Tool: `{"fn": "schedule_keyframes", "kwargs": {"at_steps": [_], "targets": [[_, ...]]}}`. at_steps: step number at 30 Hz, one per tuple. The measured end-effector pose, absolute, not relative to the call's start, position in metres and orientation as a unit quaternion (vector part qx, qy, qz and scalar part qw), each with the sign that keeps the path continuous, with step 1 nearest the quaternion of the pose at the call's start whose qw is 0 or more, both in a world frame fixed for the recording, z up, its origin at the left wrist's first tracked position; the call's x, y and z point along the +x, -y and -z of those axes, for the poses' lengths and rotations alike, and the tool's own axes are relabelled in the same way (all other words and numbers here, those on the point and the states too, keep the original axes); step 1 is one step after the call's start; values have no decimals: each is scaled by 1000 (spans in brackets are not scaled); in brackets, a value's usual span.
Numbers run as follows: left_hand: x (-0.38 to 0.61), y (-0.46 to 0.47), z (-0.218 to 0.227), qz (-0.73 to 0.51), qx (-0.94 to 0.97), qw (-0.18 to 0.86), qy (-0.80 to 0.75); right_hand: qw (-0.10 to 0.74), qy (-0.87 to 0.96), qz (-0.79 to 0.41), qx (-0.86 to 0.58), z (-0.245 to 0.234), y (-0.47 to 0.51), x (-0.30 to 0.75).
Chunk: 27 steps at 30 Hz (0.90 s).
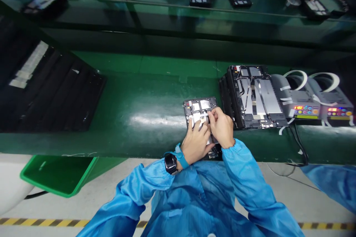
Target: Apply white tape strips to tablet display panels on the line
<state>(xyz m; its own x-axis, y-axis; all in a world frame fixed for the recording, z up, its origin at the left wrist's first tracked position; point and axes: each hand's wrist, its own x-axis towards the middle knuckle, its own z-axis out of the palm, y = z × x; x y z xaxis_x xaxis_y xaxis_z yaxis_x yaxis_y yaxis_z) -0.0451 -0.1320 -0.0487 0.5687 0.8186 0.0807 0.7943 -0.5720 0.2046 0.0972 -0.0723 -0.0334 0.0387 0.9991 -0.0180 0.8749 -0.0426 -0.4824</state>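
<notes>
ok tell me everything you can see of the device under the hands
The device is a flat, dark slab, insides showing, with silvery metallic panels, two pale rectangles and a small red patch at its far end. It lies on the green table, left of stacked devices. The left hand rests on it; the right hand is at its right side. Its middle is partly hidden.

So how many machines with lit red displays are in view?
2. The first machine stands just right of the stack of devices, which is to the right of the right hand; the second machine is beside it, farther right. Others may lie out of frame.
</notes>
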Motion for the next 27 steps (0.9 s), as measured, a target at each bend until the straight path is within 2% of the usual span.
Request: {"fn": "schedule_keyframes", "kwargs": {"at_steps": [10,17,27], "targets": [[-39,141,50,-81,866,72,-488,184,664,-193,-699,37,71,98],[-39,141,51,-79,863,74,-493,250,654,-237,-674,39,72,101],[-40,141,56,-86,862,81,-493,231,679,-229,-658,46,72,104]]}}
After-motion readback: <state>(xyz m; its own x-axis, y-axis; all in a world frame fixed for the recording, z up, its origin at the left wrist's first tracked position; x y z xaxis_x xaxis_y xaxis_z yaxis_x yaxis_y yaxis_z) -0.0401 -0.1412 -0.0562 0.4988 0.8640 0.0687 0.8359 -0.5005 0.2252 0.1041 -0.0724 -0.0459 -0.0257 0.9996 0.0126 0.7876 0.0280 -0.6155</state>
